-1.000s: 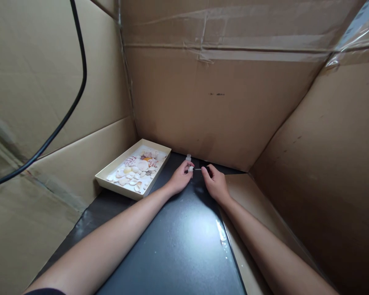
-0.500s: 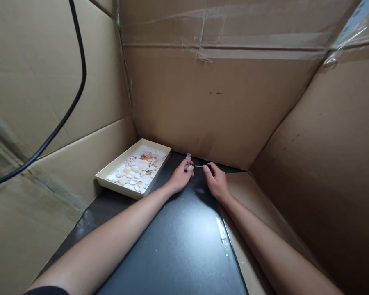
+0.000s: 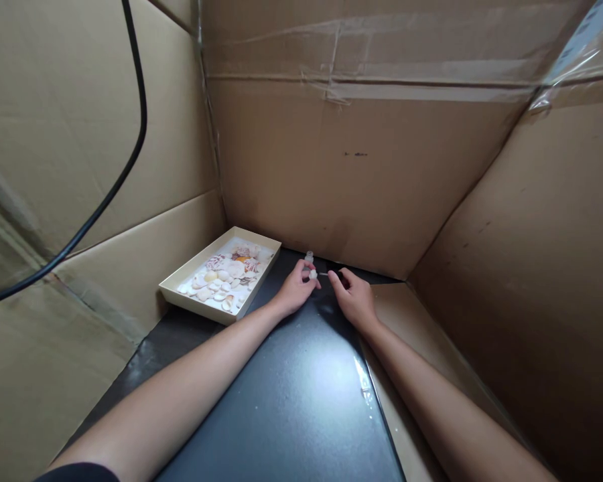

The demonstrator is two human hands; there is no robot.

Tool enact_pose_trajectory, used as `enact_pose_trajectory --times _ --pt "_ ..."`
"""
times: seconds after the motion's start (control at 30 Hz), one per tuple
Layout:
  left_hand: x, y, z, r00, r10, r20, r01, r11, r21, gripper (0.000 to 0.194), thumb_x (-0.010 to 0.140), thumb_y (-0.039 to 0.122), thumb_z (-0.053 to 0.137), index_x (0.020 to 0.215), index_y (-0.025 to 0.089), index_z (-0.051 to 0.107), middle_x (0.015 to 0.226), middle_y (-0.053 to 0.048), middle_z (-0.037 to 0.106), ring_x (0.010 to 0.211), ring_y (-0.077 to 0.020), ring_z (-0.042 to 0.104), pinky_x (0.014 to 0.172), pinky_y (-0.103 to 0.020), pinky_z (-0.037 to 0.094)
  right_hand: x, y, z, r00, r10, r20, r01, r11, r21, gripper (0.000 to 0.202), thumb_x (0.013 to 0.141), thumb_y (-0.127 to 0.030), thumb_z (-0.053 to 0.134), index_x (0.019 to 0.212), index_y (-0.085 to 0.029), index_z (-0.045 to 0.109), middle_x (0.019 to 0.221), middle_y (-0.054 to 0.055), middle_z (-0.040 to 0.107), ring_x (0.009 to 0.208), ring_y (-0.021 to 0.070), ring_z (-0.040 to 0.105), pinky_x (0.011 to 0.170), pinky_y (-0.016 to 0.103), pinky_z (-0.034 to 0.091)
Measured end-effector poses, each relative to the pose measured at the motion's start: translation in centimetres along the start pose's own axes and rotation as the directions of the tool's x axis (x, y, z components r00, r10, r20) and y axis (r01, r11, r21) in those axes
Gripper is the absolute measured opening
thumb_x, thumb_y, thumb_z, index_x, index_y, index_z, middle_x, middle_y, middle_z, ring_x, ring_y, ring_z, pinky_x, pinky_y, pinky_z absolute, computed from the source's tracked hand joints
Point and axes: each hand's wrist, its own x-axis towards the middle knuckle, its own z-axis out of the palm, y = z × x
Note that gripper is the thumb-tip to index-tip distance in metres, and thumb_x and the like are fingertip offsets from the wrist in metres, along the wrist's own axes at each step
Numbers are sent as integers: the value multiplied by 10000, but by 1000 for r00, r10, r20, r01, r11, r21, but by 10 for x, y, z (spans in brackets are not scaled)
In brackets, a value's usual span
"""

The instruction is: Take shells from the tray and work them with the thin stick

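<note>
Between the closed fingers of my left hand [image 3: 294, 290] is a small white piece [image 3: 313, 274] that looks like a shell. My right hand [image 3: 354, 298] pinches a thin pale rod-like tool [image 3: 323, 274]. The tool's tip points left at the white piece; I cannot tell whether they touch, and its handle is hidden in my fingers. Just behind my left fingers stands a small clear bottle [image 3: 309, 256], partly covered by them. To the left lies a cream tray [image 3: 197, 309] holding several shells [image 3: 226, 274] in white, orange and purplish tones.
A dark table [image 3: 291, 395] lies under both forearms. Flat cardboard [image 3: 396, 321] covers its right side. Cardboard walls [image 3: 291, 167] enclose the back and both sides. A black cable [image 3: 141, 120] hangs at the upper left.
The view has shifted slightly. My right thumb and the thin tool are a little closer to the white piece; both hands keep their grip.
</note>
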Motion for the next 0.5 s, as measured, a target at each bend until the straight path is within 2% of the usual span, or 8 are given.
enact_pose_trajectory --times 0.13,0.23,0.3,0.4,0.5 --pt "0 0 0 1000 28 2 -28 1000 -11 207 795 167 538 928 188 381 639 50 565 600 -77 511 611 -201 361 0 0 0 999 -49 22 47 997 68 439 888 -547 420 635 -190 460 556 -36 440 545 107 409 540 222 266" --pt "1 -3 0 1000 30 6 -29 999 -17 228 787 183 555 919 189 370 615 56 552 600 -86 519 623 -211 372 0 0 0 1000 -12 -6 12 1000 8 443 862 -553 465 611 -189 430 551 -35 441 542 108 403 535 226 253" --pt "2 -5 -1 1000 21 10 -21 1000 -20 251 777 203 574 912 195 363 610 68 530 575 -84 504 603 -210 364 1 0 0 999 0 -35 1 1000 19 445 862 -553 466 609 -191 420 553 -37 432 544 108 398 536 227 255" --pt "3 -8 -1 999 51 -9 -51 999 3 266 760 218 601 886 198 368 629 81 482 567 -69 461 587 -198 341 1 1 1 998 -67 -5 67 991 115 435 885 -535 434 618 -192 420 564 -42 405 550 104 381 541 224 269" --pt "4 -9 -1 994 99 -41 -98 994 41 256 749 205 610 855 195 377 652 79 443 588 -62 428 596 -190 336 0 2 2 996 -86 13 85 992 90 433 873 -526 460 604 -191 408 555 -45 393 544 103 371 539 229 260"
